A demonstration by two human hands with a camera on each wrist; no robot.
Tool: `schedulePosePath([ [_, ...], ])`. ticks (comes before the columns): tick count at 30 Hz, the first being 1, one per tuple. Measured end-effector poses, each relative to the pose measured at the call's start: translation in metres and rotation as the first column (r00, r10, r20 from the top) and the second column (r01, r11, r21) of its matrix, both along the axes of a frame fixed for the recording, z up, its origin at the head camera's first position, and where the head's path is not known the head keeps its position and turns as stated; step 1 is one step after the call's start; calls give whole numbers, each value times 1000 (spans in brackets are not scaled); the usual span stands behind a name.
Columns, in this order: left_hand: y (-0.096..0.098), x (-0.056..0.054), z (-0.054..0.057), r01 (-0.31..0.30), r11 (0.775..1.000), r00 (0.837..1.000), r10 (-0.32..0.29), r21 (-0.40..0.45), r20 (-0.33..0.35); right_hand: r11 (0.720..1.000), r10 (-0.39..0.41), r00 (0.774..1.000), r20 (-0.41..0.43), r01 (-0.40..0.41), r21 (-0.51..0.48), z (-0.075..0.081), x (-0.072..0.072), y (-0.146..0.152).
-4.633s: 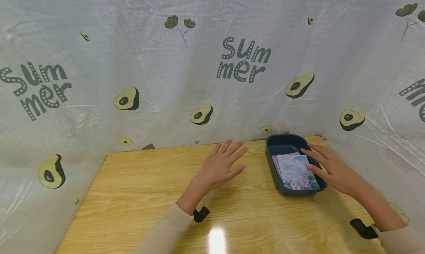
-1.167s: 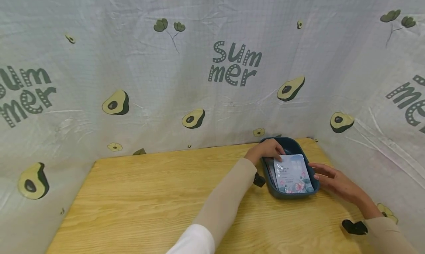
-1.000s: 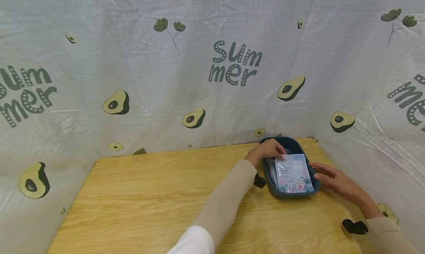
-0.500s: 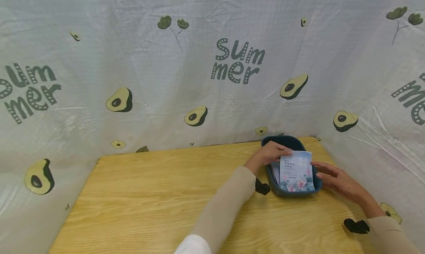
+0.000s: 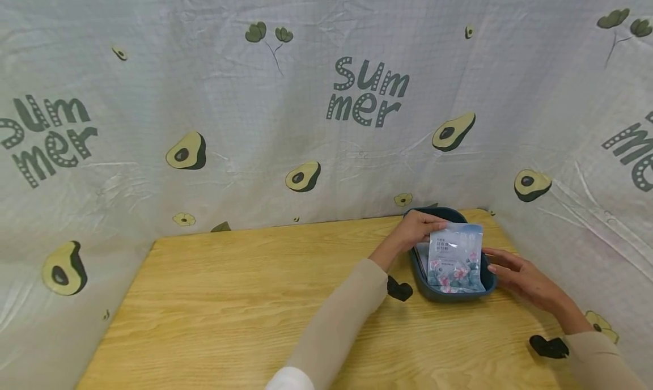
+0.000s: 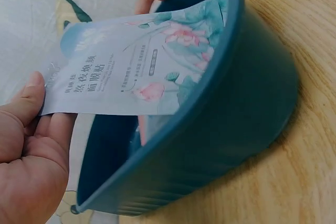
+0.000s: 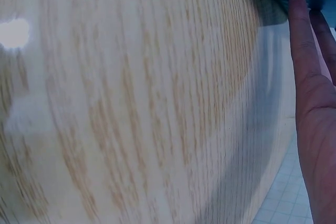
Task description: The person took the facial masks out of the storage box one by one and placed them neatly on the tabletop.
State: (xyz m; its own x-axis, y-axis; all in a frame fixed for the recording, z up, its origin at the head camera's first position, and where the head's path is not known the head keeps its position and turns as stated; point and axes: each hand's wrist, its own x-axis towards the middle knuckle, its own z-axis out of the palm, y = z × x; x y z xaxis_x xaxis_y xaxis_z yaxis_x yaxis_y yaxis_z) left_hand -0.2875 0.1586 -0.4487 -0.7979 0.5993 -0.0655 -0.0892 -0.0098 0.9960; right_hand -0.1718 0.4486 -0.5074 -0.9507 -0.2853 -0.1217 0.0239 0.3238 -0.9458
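Left-hand grip (image 5: 414, 230): clamped on one packet (image 6: 131, 66), thumb on the printed face, fingers behind, at the upper left corner as seen from the head.

Packet, held: flat, pale blue-white, with dark characters, pink lotus flowers and blue-green leaves. Located at the bin (image 6: 236, 108), tilted, its lower end inside against the near wall, its upper end raised.

Right hand (image 5: 528, 282): fingers extended, thumb and fingers apart, fingertips touching the right side of the bin.

Bin: one, dark teal, rounded corners, upright near the table's far right corner.

Further packets (image 6: 152, 125): inside the bin, mostly hidden by the held one, edges showing at its left; number cannot be told.

Table (image 5: 245, 299): light wood grain, glossy.

Sheet (image 5: 255, 106): pale, creased, behind the table and at both sides, printed with avocado halves, flowers and the word "summer".

Sleeves (image 5: 339, 322): beige, one pair; a white portion at the left arm's lower end.

Wrist pieces (image 5: 399, 288): black, one at each wrist.
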Motion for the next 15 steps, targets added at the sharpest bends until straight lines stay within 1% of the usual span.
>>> schedulePosePath([
  [3, -3, 0, 5, 18, 1000, 1000, -19, 26, 24, 1000, -2, 1000, -13, 2, 2, -2, -1, 1],
  [7, -7, -1, 14, 44, 997, 999, -44, 63, 1, 1000, 13, 999, -30, -13, -22, -3, -2, 3],
  [10, -10, -2, 21, 42, 994, 999, -40, 99, -24, 998, 29, 999, -43, -31, -46, -4, -2, 4],
  [15, -17, -6, 28, 10, 990, 1000, -7, 144, -26, 997, 54, 997, -53, -57, -57, -3, -2, 4],
])
